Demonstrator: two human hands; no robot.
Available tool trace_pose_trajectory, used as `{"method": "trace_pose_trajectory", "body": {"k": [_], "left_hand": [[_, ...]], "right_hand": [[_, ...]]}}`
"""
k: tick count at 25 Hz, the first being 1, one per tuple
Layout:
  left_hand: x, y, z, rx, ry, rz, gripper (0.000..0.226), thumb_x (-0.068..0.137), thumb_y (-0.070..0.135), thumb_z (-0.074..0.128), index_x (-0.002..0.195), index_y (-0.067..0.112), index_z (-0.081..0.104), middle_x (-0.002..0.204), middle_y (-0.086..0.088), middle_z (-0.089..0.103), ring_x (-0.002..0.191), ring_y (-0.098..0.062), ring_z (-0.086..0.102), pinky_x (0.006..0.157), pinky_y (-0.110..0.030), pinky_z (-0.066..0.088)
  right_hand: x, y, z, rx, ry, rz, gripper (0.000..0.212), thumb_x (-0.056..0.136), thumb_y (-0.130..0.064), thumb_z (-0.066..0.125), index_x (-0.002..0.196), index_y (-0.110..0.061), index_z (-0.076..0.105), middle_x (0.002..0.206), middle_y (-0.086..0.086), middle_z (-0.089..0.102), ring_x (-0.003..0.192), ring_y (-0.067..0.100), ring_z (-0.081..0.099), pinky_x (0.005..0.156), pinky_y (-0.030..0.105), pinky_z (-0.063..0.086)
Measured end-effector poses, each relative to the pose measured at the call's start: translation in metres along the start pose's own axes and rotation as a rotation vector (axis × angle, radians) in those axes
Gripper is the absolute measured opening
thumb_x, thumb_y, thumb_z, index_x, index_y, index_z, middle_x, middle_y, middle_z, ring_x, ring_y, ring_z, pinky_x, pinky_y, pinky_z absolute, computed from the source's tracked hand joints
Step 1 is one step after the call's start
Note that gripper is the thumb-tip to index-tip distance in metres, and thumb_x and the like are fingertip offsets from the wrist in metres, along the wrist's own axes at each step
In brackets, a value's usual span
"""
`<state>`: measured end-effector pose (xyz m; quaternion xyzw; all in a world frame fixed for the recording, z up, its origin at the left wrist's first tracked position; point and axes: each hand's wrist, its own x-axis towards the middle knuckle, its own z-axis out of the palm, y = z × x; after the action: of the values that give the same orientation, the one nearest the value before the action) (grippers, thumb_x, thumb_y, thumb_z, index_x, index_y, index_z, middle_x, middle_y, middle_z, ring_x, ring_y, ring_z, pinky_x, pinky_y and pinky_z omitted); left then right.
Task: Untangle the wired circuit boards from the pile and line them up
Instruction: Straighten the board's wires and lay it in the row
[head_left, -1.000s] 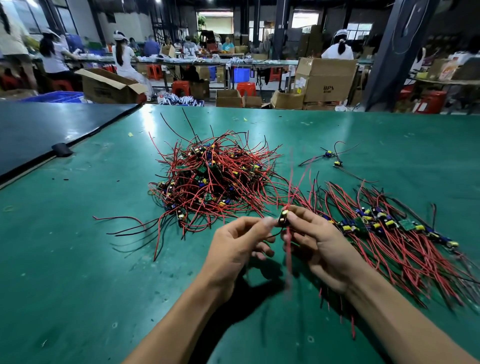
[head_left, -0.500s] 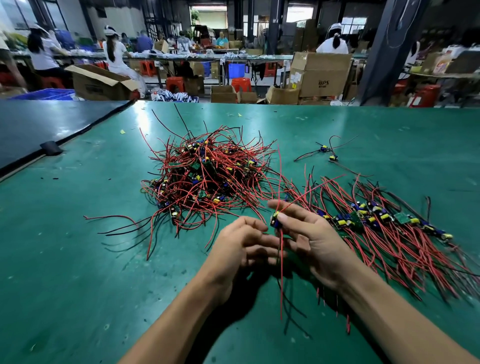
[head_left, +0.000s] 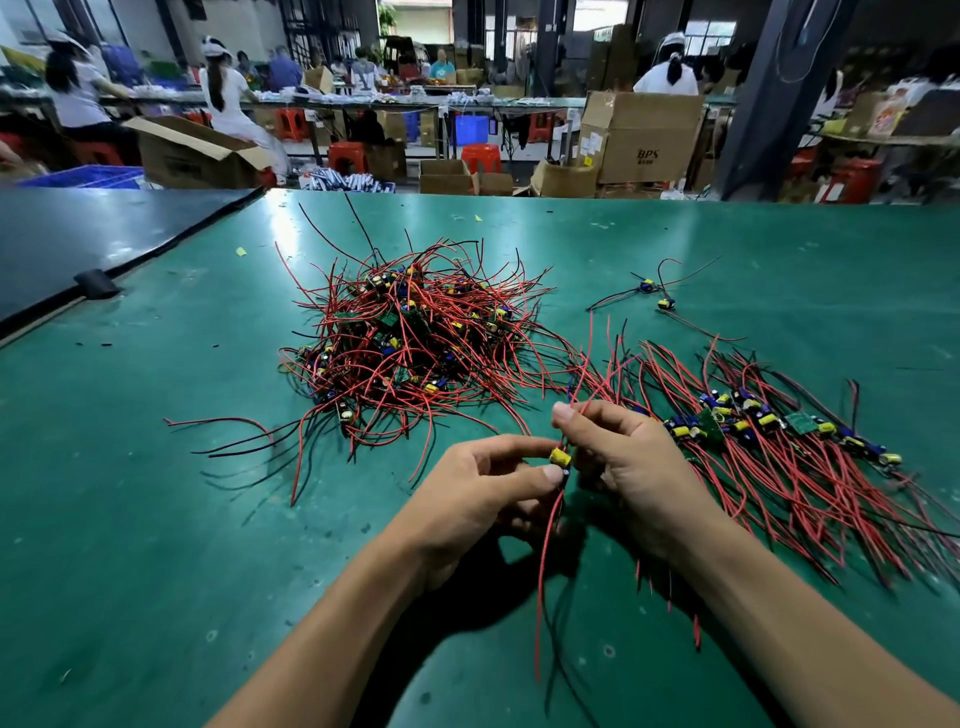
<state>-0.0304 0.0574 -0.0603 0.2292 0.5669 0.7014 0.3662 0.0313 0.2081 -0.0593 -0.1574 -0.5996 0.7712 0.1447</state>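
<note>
**Current state.** The small wired circuit board with a yellow cylindrical capacitor (head_left: 561, 458) is held above the green table mat (head_left: 156, 519), between both hands. The left hand (head_left: 478, 493) pinches it between thumb and forefinger at the capacitor, with the other fingers curled beneath. The right hand (head_left: 634, 467) pinches the upper red leads (head_left: 583, 410) between thumb and forefinger, with the other fingers folded in. A long red lead (head_left: 543, 582) hangs toward 6 o'clock.

**Surroundings.** From the hands:
- At 11 o'clock: the tangled pile of red and black wired boards (head_left: 410, 338).
- At 3 o'clock: the laid-out row of boards (head_left: 753, 423), its nearest end just beside the right hand.
- At 1 o'clock, well apart: a pair of loose boards (head_left: 655, 293).

**Procedure (judged).** The board appears lifted out of the pile. Whether its upper leads are free of neighbouring strands cannot be told.

1. Grip the board by its body, not the capacitor alone, because pulling may strain the solder joints.
2. Draw the upper leads through the right fingertips toward 12 o'clock. If they resist, stop and separate the strands rather than tugging.
3. Place the board at the row's 9 o'clock end, level with its neighbours and with its leads parallel to theirs.
4. Lower the hanging lead last, so it does not sweep across the row.
</note>
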Motion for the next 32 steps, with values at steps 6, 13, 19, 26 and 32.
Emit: {"method": "trace_pose_trajectory", "body": {"k": [6,13,19,26,32], "left_hand": [[0.001,-0.001,0.003,-0.004,0.048,0.053,0.014,0.088,0.017,0.067,0.087,0.004,0.069,0.080,-0.013,0.068,0.065,-0.026,0.067,0.061,-0.030,0.056],[0.003,-0.007,0.005,0.167,0.180,0.075,0.011,0.088,0.005,0.067,0.079,0.010,0.069,0.070,-0.008,0.066,0.065,-0.021,0.058,0.056,-0.025,0.045],[0.000,-0.005,0.007,0.061,0.041,0.051,0.018,0.091,0.007,0.062,0.086,0.010,0.079,0.072,-0.001,0.071,0.058,-0.007,0.060,0.054,-0.017,0.048],[0.002,0.000,0.008,-0.056,0.133,0.005,0.020,0.089,0.004,0.063,0.073,0.007,0.075,0.064,-0.009,0.065,0.051,-0.017,0.061,0.046,-0.020,0.048],[0.004,0.000,0.009,0.109,0.184,0.019,0.020,0.088,0.011,0.067,0.070,0.012,0.076,0.062,-0.007,0.064,0.052,-0.013,0.053,0.048,-0.019,0.041]], "right_hand": [[-0.004,0.002,0.005,-0.079,-0.060,-0.049,0.031,0.069,-0.042,0.083,0.076,-0.015,0.069,0.061,0.005,0.050,0.051,0.012,0.040,0.046,0.022,0.035],[-0.006,0.003,0.007,-0.335,-0.088,-0.086,0.029,0.098,-0.040,0.058,0.094,-0.020,0.078,0.070,-0.004,0.071,0.062,0.005,0.065,0.056,0.018,0.051],[-0.010,-0.001,0.008,-0.320,-0.190,-0.053,0.041,0.085,-0.041,0.064,0.109,-0.008,0.073,0.102,0.010,0.074,0.085,0.014,0.074,0.067,0.025,0.058],[-0.009,-0.005,0.008,-0.214,-0.109,-0.085,0.035,0.086,-0.042,0.066,0.090,-0.010,0.080,0.081,0.004,0.075,0.070,0.014,0.069,0.056,0.021,0.053],[0.004,0.001,0.002,-0.302,0.226,-0.245,0.042,0.090,-0.054,0.059,0.077,-0.018,0.079,0.047,-0.006,0.043,0.039,0.009,0.035,0.039,0.016,0.027]]}}
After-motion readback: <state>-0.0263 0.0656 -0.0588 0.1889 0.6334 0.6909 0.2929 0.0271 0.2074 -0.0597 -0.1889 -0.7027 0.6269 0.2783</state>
